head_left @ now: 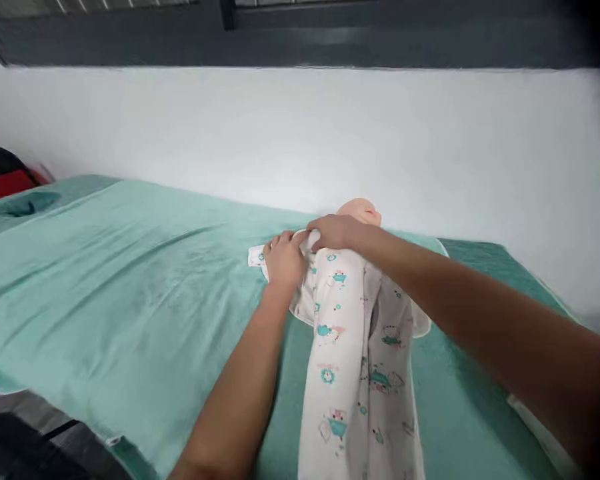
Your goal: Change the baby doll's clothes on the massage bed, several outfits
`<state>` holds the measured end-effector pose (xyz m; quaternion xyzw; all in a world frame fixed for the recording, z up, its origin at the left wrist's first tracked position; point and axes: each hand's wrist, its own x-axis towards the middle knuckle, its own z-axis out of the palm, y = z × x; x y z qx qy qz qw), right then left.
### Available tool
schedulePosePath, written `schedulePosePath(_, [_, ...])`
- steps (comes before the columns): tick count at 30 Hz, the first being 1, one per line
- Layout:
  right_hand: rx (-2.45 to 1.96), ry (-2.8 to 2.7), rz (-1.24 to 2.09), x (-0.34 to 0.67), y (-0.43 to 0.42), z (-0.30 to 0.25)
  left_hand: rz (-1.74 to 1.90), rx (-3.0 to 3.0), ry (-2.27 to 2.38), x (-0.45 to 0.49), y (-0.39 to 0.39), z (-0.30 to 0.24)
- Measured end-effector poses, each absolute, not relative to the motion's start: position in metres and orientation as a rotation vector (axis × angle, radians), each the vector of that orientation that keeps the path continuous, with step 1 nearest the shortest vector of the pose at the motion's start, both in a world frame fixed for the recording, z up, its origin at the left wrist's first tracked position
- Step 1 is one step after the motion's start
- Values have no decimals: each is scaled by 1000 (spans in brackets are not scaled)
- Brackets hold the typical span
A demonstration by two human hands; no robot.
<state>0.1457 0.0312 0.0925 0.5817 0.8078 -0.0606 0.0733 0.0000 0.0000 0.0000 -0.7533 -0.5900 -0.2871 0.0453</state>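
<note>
A doll (360, 209) lies on its back near the wall, and only part of its pink head shows past my right forearm. A long white baby garment (333, 333) with teal and pink prints covers its body and stretches toward me. My left hand (285, 259) grips the garment at the left shoulder, where a short sleeve (255, 256) sticks out. With curled fingers, my right hand (334, 232) pinches the cloth just below the head, close to my left thumb. Cream cloth flaps spread out under the garment on both sides. The doll's arms are hidden.
A light green sheet (130, 267) with wrinkles covers the bed, over a darker green cover at the right. The white wall (205, 133) rises right behind the doll. A red and black item (5, 177) stands at the far left. Dark objects lie below the bed's front left edge.
</note>
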Motion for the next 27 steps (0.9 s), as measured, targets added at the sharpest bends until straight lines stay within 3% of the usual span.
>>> schedulePosePath(14, [1976,2546,-233,217,18,114,-1117,-2271,-2246,-17,11,-7])
schedulePosePath(22, [1941,2508,-363,167,15,95,-972,-1908,-2175,-9,3,-1])
schedulePosePath(27, [1939,2481,-331,146,20,90,-711,-2206,-1914,-3,2,-3])
